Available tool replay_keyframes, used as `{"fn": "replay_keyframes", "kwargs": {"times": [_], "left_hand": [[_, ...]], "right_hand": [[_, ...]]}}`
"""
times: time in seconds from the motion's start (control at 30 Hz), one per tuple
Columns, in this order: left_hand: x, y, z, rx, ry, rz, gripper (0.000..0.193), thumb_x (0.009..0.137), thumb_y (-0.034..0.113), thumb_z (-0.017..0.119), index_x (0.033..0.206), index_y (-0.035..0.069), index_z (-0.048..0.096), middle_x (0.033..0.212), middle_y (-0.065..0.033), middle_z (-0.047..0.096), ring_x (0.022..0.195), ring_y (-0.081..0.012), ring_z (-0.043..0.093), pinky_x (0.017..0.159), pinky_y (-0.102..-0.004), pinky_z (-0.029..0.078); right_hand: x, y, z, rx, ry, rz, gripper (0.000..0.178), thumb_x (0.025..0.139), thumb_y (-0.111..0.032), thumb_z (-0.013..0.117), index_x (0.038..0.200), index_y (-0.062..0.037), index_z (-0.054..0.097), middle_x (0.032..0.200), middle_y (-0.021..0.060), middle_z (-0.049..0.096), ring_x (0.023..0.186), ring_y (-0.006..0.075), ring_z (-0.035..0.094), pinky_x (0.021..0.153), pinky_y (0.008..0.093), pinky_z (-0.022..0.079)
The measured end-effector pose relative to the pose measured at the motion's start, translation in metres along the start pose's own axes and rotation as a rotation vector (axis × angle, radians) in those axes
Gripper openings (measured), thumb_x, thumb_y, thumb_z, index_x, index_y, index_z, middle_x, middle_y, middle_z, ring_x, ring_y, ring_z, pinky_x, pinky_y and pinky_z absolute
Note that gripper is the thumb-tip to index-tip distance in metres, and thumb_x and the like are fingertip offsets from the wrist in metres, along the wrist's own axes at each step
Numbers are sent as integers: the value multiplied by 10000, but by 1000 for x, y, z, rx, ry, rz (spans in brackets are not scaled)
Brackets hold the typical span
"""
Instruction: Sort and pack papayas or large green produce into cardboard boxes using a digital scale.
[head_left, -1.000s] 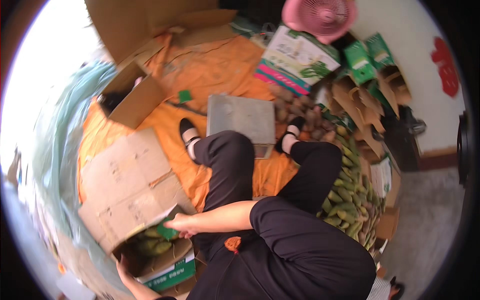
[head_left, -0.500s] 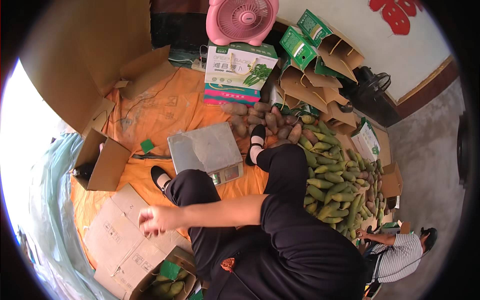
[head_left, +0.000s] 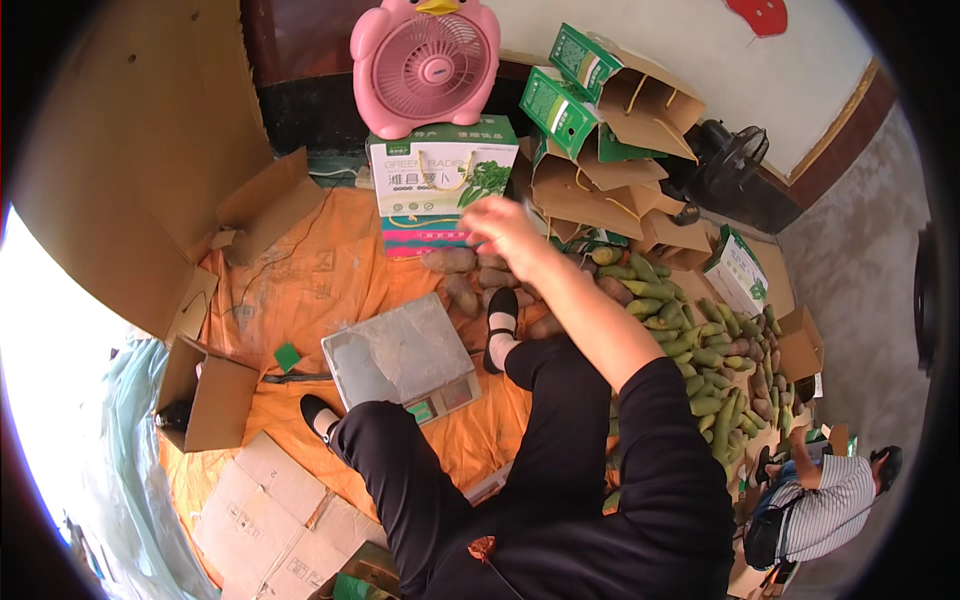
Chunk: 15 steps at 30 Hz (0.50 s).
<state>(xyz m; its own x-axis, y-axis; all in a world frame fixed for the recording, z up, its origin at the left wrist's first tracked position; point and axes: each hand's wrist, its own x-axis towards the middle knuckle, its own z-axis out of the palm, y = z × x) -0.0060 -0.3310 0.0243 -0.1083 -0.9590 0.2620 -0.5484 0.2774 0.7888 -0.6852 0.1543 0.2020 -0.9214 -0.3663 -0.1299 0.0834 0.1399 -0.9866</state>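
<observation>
The right hand (head_left: 503, 237) is hovering by the lower right corner of the white-and-green carton (head_left: 420, 182), blurred fingers curling loosely; I cannot tell whether they are holding anything. The carton is standing at the orange sheet's (head_left: 290, 280) far edge, bare sheet separating it from the scale (head_left: 400, 345). The left hand is lying outside view.

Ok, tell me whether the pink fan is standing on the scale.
No, the pink fan stands on a printed carton, while the scale sits on the orange sheet.
</observation>
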Motion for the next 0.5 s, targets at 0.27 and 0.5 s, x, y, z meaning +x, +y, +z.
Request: {"fn": "replay_keyframes", "kwargs": {"times": [0.27,0.5], "left_hand": [[-44,210,150,14,-237,148,350,921,104,548,1260,20,553,1180,-124,602,1104,-228,554,983,-346,406],[-124,405,295,46,-775,684,373,716,9,662,1085,47,619,1010,-106,631,1036,-292,557,1001,-429,344]], "right_hand": [[56,-33,-159,346,533,-154,117,838,-170,648,944,-140,607,821,-39,601,717,91,556,634,281,448],[112,-69,-262,420,670,-267,371,863,-283,659,1198,-183,534,1085,25,559,874,162,545,750,369,436]]}}
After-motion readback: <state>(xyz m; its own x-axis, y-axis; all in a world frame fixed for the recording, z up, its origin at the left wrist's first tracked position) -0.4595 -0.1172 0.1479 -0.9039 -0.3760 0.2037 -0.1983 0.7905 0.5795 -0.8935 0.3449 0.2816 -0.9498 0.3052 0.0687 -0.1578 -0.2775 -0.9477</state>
